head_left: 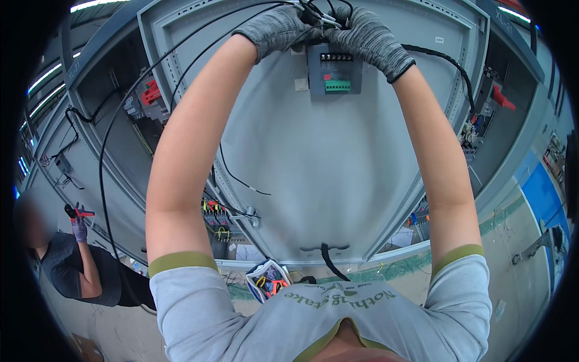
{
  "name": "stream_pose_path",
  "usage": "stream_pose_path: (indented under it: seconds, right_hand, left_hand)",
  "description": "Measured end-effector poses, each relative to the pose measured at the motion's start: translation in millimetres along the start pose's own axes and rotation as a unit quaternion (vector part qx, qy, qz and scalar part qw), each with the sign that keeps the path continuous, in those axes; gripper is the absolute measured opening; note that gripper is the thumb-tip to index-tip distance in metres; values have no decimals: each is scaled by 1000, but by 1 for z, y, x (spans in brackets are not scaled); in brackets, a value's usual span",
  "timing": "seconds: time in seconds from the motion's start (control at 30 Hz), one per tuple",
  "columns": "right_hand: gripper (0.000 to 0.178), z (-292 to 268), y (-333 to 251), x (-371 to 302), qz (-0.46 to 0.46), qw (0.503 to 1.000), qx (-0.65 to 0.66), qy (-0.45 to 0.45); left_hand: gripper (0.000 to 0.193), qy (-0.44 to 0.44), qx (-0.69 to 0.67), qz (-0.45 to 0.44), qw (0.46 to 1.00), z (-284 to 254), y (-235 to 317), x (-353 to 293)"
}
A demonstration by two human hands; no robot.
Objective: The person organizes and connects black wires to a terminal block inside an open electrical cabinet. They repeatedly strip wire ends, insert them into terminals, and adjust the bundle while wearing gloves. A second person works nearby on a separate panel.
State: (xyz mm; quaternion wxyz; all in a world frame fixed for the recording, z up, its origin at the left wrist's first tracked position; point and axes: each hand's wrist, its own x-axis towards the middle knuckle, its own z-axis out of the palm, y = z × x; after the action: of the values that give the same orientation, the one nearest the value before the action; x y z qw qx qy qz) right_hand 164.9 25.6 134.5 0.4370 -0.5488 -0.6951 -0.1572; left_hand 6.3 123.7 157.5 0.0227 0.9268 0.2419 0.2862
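Observation:
Both my arms reach up to a bundle of thin black cables [326,18] with whitish sleeves or ends, in front of a grey cabinet panel. My left hand [278,29], in a grey knitted glove, closes on the bundle from the left. My right hand [369,41], gloved alike, grips it from the right; its fingertips are partly hidden among the cables. Just below the hands, a dark grey electrical device [335,69] is mounted on the panel. It has a row of black screw terminals and a green terminal block [338,86].
Long black cables [104,157] loop down at the left, and a thicker black cable [443,55] runs right. A tool bag [266,280] stands on the floor below. At the left, a co-worker [84,265] holds red-handled pliers [78,212]. Open cabinets flank the panel.

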Motion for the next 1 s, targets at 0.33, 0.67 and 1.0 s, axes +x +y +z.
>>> stream_pose_path:
  seconds: [0.33, 0.67, 1.0]
  right_hand:
    - [41, 15, 10, 8, 56, 977, -205, 12]
    - [44, 15, 12, -5, 57, 994, -92, 34]
    - [14, -7, 55, -32, -78, 962, -214, 150]
  left_hand:
    - [37, -6, -142, 82, 986, 3, -16, -23]
    - [26, 146, 8, 132, 980, 25, -39, -25]
    - [27, 204, 104, 197, 953, 25, -33, -25]
